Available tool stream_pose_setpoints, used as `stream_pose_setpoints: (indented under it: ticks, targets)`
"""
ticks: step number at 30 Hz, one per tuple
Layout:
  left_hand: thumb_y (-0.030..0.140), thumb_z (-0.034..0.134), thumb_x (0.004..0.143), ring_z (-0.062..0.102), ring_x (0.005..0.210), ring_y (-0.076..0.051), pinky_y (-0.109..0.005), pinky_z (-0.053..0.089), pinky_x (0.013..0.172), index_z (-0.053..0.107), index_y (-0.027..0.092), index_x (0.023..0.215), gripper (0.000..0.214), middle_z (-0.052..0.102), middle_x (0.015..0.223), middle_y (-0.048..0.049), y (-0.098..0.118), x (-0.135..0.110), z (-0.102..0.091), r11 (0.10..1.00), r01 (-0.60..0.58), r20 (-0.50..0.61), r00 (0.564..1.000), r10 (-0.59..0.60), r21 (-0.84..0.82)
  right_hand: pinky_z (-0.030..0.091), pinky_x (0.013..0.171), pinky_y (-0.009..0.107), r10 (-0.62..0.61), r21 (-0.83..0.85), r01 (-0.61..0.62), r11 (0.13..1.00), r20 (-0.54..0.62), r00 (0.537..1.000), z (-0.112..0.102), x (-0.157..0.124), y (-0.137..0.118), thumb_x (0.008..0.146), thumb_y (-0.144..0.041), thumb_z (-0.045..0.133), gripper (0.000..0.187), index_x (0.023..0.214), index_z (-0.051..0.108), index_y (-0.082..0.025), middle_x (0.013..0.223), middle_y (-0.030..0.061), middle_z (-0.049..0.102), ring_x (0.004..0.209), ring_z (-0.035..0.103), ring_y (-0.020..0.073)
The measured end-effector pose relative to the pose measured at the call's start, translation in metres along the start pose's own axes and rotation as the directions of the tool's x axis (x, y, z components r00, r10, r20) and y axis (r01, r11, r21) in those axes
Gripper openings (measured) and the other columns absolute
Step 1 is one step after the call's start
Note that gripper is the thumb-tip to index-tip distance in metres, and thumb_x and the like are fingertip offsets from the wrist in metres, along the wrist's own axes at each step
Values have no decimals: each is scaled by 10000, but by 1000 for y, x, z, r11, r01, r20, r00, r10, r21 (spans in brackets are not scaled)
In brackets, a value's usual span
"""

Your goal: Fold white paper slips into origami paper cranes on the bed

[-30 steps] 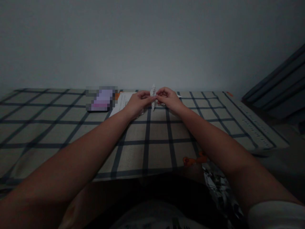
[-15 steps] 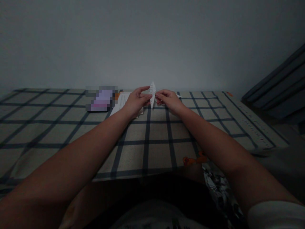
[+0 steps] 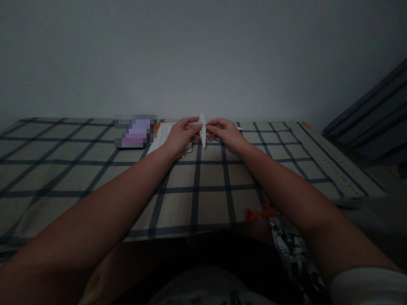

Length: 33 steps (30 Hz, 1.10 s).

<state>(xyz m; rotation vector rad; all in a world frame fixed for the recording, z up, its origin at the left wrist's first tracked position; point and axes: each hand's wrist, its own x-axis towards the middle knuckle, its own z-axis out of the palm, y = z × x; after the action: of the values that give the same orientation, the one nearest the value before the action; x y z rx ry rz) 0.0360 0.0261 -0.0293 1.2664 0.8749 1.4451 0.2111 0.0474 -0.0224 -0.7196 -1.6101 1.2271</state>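
Both my arms reach out over a checked cloth (image 3: 197,190) towards the far wall. Between my hands stands a small folded piece of white paper (image 3: 202,130), narrow and upright with pointed ends. My left hand (image 3: 182,135) pinches its left side with the fingertips pressed together. My right hand (image 3: 222,132) pinches its right side in the same way. The paper is held just above the cloth.
A white printed sheet (image 3: 163,134) lies under my left hand. A blurred-out purple object (image 3: 135,131) sits to its left. A crinkled silvery wrapper (image 3: 291,250) and an orange scrap (image 3: 259,212) lie near my right forearm. A dark slanted panel (image 3: 369,118) rises at right.
The folded paper has been turned and narrowed between my fingertips. My left fingers, briefly stretched out half a second ago, have closed on it again.
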Motion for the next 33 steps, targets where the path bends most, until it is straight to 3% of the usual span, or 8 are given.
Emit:
stream_pose_setpoints:
  ticks: [3, 10, 14, 18, 25, 33]
  targets:
    - [285, 795, 692, 686, 691, -149, -315, 580, 693, 557, 207, 1099, 478, 695, 802, -19, -3, 2, -2, 1000, -14, 11, 1000, 14, -3, 542, 677, 238, 16, 17, -16, 1000, 13, 1000, -1, 0, 1, 758, -345, 752, 233, 882, 623, -194, 788, -11, 658, 695, 631, 98]
    - [300, 790, 694, 656, 660, -125, -291, 572, 670, 572, 188, 874, 303, 665, 757, 0, -2, 0, 0, 997, -52, -4, 999, 52, 58, 541, 674, 244, 44, 50, -47, 998, 49, 998, 1, -1, -1, 764, -341, 750, 289, 925, 542, -222, 736, -45, 622, 674, 627, 95]
    - [347, 765, 724, 658, 722, -134, -305, 575, 710, 613, 179, 858, 263, 679, 797, -16, 4, -3, 3, 994, -64, -20, 998, 66, 83, 527, 661, 241, -6, 19, 6, 1000, 26, 1000, 2, 0, 0, 775, -334, 730, 285, 918, 505, -233, 760, -48, 607, 662, 610, 90]
    - [377, 792, 692, 625, 678, -130, -272, 552, 678, 666, 168, 781, 259, 669, 738, -11, 10, -6, 3, 957, -165, -71, 980, 186, 239, 492, 634, 231, -80, -78, 77, 994, -33, 996, 1, 2, 0, 771, -293, 709, 255, 893, 494, -230, 749, -49, 570, 651, 583, 92]
    - [442, 794, 684, 650, 747, -178, -304, 525, 742, 769, 173, 847, 315, 735, 823, -62, 11, -12, 2, 928, -139, -22, 987, 156, 345, 456, 642, 239, -206, -220, 193, 956, -37, 978, 4, 0, -2, 768, -229, 667, 193, 903, 529, -228, 752, -30, 550, 686, 557, 110]
    - [415, 805, 674, 647, 772, -179, -302, 515, 752, 740, 153, 858, 327, 730, 830, -67, 11, -10, 1, 871, -234, 36, 969, 243, 432, 475, 695, 256, -247, -264, 236, 935, -9, 969, 4, 0, -3, 780, -261, 668, 184, 883, 521, -220, 816, -12, 559, 744, 554, 117]
